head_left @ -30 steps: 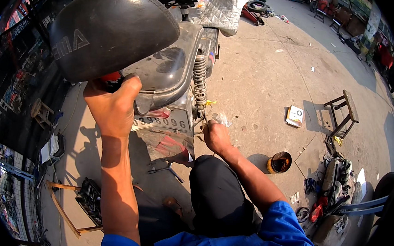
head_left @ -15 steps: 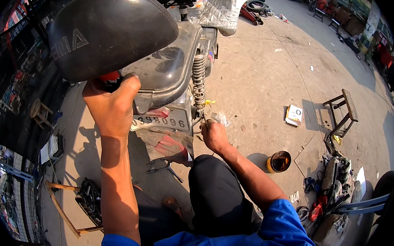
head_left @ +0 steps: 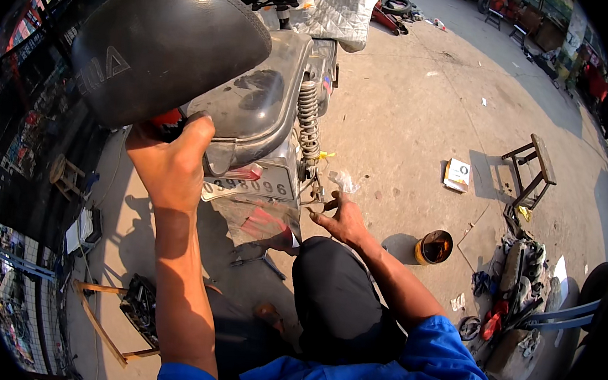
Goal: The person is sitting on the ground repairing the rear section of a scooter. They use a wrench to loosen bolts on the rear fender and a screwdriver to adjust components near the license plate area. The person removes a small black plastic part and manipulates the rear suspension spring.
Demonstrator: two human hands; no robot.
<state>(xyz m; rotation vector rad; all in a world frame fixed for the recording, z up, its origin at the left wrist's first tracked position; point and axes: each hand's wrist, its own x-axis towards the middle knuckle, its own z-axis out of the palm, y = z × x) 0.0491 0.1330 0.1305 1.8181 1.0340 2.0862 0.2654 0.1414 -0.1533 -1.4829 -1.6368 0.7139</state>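
1. Sunlit concrete ground (head_left: pixel 410 112) lies beside the scooter (head_left: pixel 282 106).
2. The left hand (head_left: pixel 170 169) stays clenched under the black backrest (head_left: pixel 172 51).
3. The right hand (head_left: pixel 346 220) has come off the metal fitting (head_left: pixel 312 189) below the coil spring (head_left: pixel 309 119), fingers parted, leaving that fitting unheld.

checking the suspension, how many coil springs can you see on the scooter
1: the coil spring on the right rear side of the scooter, above and left of the right hand. Another may be hidden on the left side.
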